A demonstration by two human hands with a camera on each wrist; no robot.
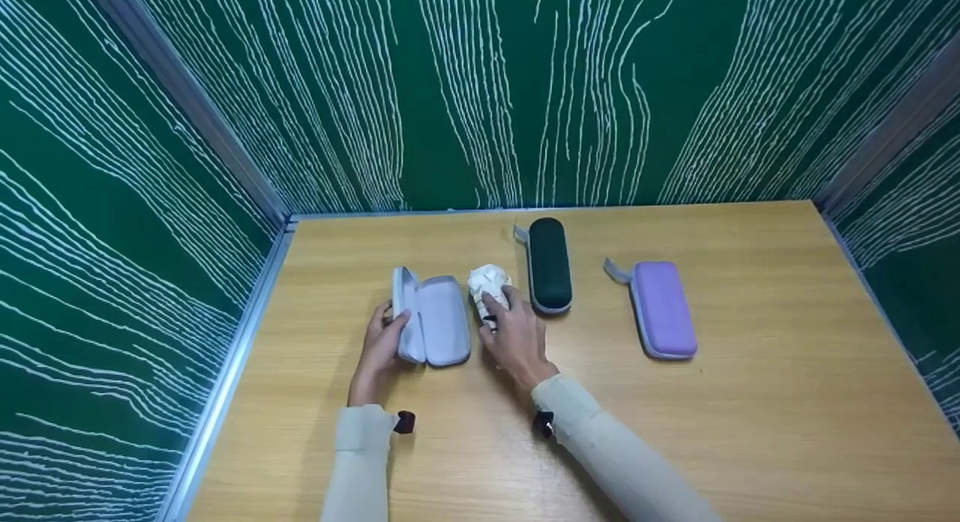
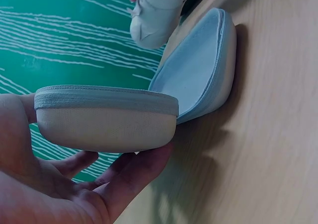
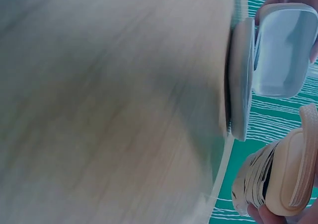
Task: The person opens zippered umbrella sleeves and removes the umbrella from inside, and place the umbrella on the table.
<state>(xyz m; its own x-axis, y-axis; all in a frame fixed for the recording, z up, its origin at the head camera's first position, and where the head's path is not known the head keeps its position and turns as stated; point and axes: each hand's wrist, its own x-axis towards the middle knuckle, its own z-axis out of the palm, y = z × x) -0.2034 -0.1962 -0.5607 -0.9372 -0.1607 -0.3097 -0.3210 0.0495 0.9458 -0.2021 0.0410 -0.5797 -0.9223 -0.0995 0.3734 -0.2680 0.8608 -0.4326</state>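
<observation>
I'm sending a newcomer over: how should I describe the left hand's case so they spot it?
On the wooden table, find the person's left hand. It grips the open case by one raised half, pale grey inside. That sets it apart from the dark green case and purple case, both closed.

In front of me stands a deep green back wall [image 1: 457, 57] streaked with thin, wavy white lines that run mostly up and down. On my left is a green side panel [image 1: 75, 259] with similar white lines running slantwise, and on my right a matching green side panel [image 1: 919, 252]. Straight grey posts, one at the left corner [image 1: 187, 94] and one at the right [image 1: 892, 124], join them. Below me spreads a light yellow-brown, wood-grained surface [image 1: 787, 432], softly shadowed and edged on the left by a pale grey strip [image 1: 225, 387].
</observation>
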